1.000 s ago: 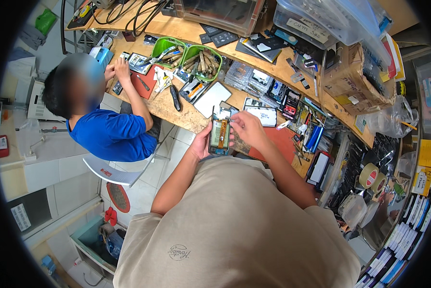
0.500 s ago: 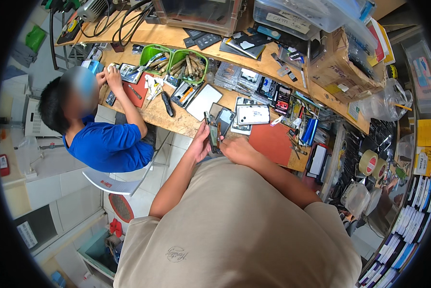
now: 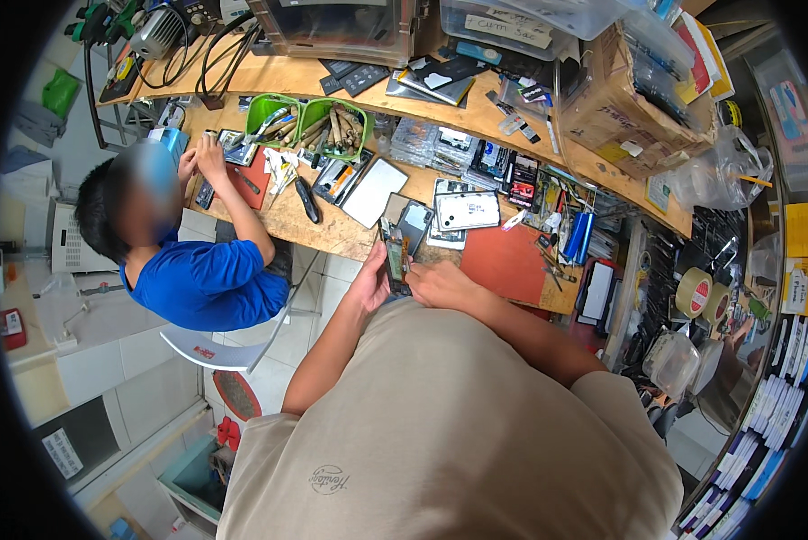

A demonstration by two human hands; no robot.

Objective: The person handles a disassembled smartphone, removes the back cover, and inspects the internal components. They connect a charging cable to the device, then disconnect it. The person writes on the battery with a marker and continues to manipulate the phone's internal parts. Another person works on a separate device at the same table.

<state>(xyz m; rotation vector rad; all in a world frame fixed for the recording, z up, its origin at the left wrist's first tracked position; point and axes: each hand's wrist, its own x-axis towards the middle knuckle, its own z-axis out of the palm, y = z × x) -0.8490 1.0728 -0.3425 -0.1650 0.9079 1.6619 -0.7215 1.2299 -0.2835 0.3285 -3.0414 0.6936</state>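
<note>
In front of my waist, at the bench's near edge, my left hand [image 3: 370, 283] is closed round the side of an opened phone [image 3: 395, 256], which is held tilted with its insides showing. My right hand [image 3: 442, 284] has its fingers curled in at the phone's right edge; whatever they pinch there is hidden. Just beyond the phone lies a dark phone shell [image 3: 413, 221]. A white phone back [image 3: 468, 211] rests to its right, over another opened phone [image 3: 446, 238]. The red-brown mat [image 3: 508, 263] spreads right of my right hand.
A co-worker in a blue shirt [image 3: 207, 281] sits at the left, both hands on the wooden bench [image 3: 332, 236]. Green baskets [image 3: 366, 135] hold tools. A black-handled tool [image 3: 306, 200] and a white panel [image 3: 374, 193] lie on the bench. Crowded shelf above; blue cylinders [image 3: 580, 236] at right.
The view has shifted slightly, so the bench things sit a little further left and up. The phone stays in my left hand and turns to show more of its inside; my right fingers stay at its edge.
</note>
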